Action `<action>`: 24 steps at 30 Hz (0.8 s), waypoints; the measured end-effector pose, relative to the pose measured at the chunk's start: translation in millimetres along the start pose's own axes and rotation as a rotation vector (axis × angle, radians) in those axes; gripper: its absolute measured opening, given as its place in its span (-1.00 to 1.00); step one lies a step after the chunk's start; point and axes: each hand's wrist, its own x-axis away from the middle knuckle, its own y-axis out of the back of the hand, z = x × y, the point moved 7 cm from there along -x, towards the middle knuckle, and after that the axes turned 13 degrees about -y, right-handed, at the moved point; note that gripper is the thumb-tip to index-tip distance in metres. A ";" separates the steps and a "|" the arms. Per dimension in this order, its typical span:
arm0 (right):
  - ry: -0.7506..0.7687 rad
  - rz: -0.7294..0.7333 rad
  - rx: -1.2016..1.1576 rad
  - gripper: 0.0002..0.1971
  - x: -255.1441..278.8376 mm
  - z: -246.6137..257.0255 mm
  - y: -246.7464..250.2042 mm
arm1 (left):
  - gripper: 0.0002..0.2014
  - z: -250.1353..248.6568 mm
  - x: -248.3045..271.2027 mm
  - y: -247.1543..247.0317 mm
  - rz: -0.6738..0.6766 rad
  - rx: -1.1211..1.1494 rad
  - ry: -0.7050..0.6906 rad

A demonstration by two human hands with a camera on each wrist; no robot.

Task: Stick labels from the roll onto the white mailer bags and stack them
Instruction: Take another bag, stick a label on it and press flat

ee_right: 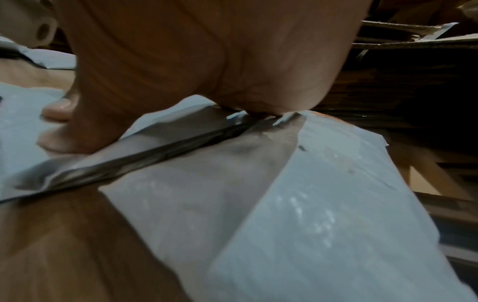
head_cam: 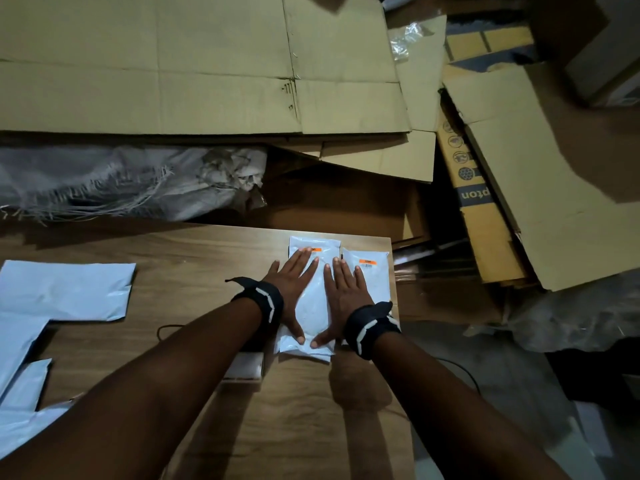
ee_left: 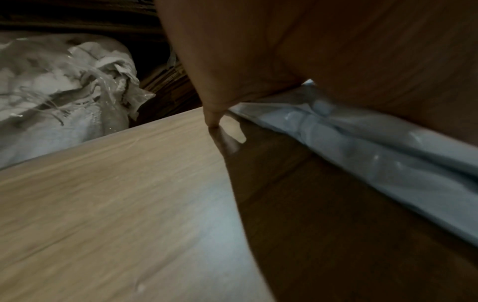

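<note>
A stack of white mailer bags [head_cam: 314,306] lies near the far right corner of the wooden table [head_cam: 194,292], its top bag bearing an orange-striped label [head_cam: 316,250]. My left hand [head_cam: 294,284] and right hand [head_cam: 343,289] lie flat on that top bag, fingers straight and spread, pressing it down. A second labelled bag [head_cam: 372,275] lies just to the right, touching the stack. In the left wrist view my palm [ee_left: 336,51] rests on the bag's edge [ee_left: 375,155]. In the right wrist view my palm [ee_right: 207,51] presses the bag [ee_right: 297,194]. The label roll is not clearly visible.
Unlabelled white mailers [head_cam: 52,306] lie at the table's left. A small white object [head_cam: 244,367] sits under my left forearm. Flattened cardboard boxes [head_cam: 207,64] and a frayed woven sack [head_cam: 121,181] lie beyond the table. The table's right edge [head_cam: 398,306] is close to my right wrist.
</note>
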 end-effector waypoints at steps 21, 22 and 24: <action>-0.007 -0.321 -0.199 -0.24 72.4 35.7 44.2 | -0.29 -27.3 109.8 12.6 -0.553 -0.239 0.107; 0.007 -0.374 -0.191 -0.25 75.7 42.7 47.1 | -0.29 -26.7 118.6 11.9 -0.605 -0.248 0.114; 0.032 -0.418 -0.168 -0.20 84.2 62.0 48.8 | -0.30 -27.1 140.4 9.6 -0.672 -0.258 0.140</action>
